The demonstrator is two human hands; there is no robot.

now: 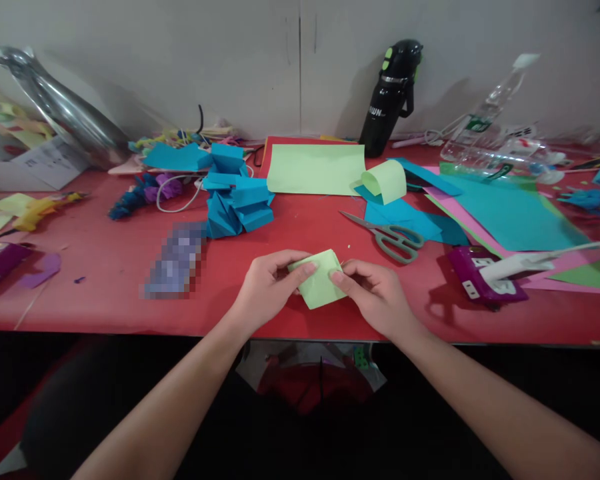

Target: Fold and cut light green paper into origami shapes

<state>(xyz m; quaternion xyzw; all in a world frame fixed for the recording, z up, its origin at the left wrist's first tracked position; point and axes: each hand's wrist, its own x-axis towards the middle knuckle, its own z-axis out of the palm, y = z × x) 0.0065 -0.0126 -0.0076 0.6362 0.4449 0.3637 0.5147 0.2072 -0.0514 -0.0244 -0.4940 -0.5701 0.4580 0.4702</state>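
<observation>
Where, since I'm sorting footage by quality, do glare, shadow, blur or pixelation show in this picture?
In the head view, glare streaks the shiny metal object; same head view, a soft shadow on the wall beside the black bottle; head view again, coarse blocks obscure the pixelated item; head view, slight softness overall, though the green paper has a readable outline.

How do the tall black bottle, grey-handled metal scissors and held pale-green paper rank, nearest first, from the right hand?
1. Pale-green paper: in the right hand
2. Metal scissors: just beyond it
3. Black bottle: at the back
</observation>
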